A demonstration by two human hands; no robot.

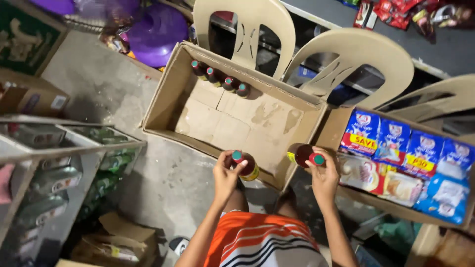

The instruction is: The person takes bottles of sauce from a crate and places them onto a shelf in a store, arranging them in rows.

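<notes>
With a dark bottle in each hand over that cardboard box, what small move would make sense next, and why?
Probably lower the left hand's bottle into the cardboard box. Four matching bottles already stand in a row along its far wall, most of its floor is bare, and the right hand holds another bottle at the box's edge.

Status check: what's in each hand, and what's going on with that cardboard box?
Left hand grips one dark bottle; right hand another. Cardboard box open, four bottles at far wall. Nothing blocking.
</notes>
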